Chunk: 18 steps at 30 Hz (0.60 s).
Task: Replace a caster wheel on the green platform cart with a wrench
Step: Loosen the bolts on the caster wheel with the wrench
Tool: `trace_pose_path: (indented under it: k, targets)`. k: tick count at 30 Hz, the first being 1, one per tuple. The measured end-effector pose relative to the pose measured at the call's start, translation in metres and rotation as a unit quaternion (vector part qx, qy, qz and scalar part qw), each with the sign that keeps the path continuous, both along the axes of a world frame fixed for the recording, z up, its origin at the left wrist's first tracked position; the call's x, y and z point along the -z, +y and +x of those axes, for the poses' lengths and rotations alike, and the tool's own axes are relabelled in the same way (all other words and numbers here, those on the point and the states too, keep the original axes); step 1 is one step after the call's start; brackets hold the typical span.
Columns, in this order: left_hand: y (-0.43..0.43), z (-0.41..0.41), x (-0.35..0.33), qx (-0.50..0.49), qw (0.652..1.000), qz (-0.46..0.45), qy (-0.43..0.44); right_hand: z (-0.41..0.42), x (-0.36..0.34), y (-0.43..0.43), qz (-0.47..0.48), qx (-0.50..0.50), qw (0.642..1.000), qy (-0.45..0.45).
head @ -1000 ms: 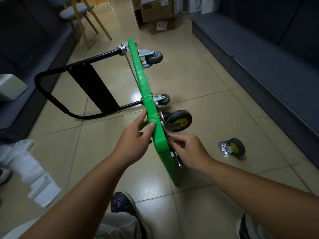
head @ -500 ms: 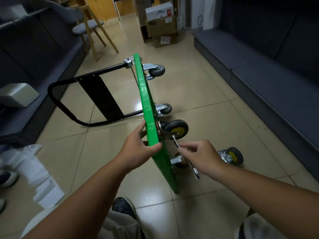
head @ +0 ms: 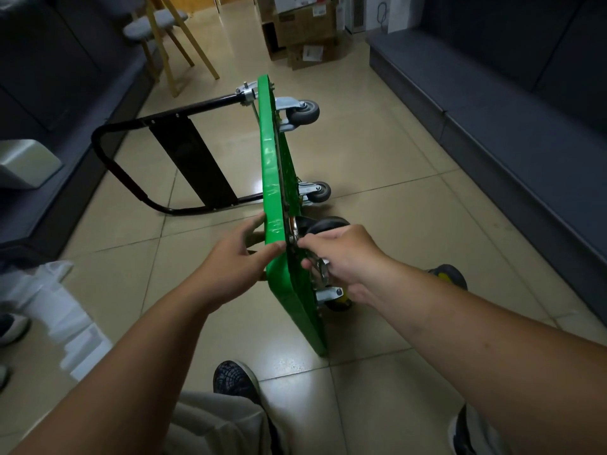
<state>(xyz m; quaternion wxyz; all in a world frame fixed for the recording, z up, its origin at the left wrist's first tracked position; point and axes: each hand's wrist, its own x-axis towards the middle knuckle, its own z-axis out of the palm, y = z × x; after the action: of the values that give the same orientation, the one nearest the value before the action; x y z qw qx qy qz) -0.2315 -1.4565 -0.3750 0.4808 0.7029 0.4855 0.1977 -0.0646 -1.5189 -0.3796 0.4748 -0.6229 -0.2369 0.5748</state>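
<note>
Green cart (head: 271,178) stiff, tippy on edge: my left hand (head: 230,267) grips its rim, right hand (head: 345,257) pinches wrench (head: 320,270) at 3 o'clock.

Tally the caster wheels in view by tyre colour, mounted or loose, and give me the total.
Grey casters: 2, the far one and the near one, both mounted on the green cart.
Black casters: 3, the upper mounted one, the lower mounted one, and a loose one on the floor.
Total: 5
</note>
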Motion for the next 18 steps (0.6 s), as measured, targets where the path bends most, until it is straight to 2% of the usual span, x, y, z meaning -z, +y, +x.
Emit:
trace_pose_path:
  k: [9, 13, 18]
  targets:
    - [0.007, 0.001, 0.003, 0.0, 1.0, 0.023, 0.007, 0.0, -0.008, 0.025, -0.055, -0.088, 0.994, -0.046]
    - [0.009, -0.002, 0.004, 0.003, 1.0, 0.025, 0.011, -0.009, 0.006, 0.019, -0.016, -0.066, 0.996, -0.058]
    - [0.008, -0.002, 0.003, 0.005, 1.0, 0.015, 0.007, -0.015, 0.04, 0.001, 0.075, -0.047, 0.993, -0.072]
